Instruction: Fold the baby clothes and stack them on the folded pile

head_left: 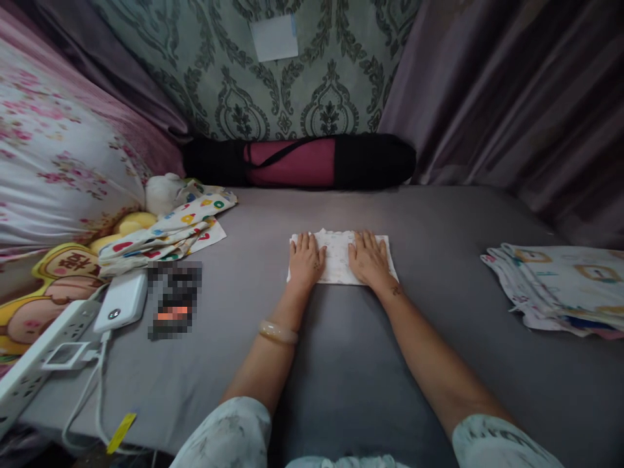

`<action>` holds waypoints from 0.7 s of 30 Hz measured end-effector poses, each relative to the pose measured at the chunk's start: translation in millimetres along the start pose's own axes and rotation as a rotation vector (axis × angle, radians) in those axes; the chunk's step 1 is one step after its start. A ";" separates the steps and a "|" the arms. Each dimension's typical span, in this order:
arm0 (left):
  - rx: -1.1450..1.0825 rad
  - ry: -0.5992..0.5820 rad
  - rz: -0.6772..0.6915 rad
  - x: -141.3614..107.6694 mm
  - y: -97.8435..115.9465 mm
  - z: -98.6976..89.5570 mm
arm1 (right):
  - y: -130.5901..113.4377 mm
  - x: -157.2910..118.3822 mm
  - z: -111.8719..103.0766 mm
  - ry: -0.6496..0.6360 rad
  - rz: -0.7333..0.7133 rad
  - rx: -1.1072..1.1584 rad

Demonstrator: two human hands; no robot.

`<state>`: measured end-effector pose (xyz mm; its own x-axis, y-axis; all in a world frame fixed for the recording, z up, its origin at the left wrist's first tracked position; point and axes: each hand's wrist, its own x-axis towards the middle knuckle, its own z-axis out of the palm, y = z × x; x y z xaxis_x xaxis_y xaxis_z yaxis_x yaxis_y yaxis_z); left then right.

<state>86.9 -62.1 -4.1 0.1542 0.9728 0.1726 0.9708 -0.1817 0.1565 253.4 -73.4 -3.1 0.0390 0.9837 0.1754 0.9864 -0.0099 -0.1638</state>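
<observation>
A small white cloth with a faint print (pixel 337 257) lies folded into a flat rectangle on the grey sheet (pixel 361 364). My left hand (pixel 306 261) rests palm down on its left part, fingers extended and pointing away from me. On the right part lies my right hand (pixel 369 260), also flat with its fingers stretched out. Between the two hands the middle of the cloth shows. Neither hand grips anything.
Folded printed cloths (pixel 570 279) are stacked at the right. Crumpled patterned cloth (pixel 180 227), a white power bank (pixel 121 300), a power strip (pixel 49 354) and a pixelated item (pixel 174 299) lie left. A black and pink bag (pixel 292 162) lies along the wall.
</observation>
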 end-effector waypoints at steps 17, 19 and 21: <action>0.015 -0.121 0.013 24.5 -18.2 -16.8 | 41.3 15.8 -11.3 0.028 0.055 0.000; 0.021 -0.176 0.047 35.7 -26.4 -21.1 | 44.7 17.3 -11.4 0.019 0.041 -0.017; 0.017 -0.235 0.076 47.7 -34.1 -24.3 | 47.5 19.2 -12.5 -0.001 0.033 -0.030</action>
<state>56.6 -13.0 22.4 0.2631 0.9636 -0.0481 0.9576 -0.2547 0.1348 303.0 -57.2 4.6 0.0711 0.9829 0.1697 0.9889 -0.0473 -0.1406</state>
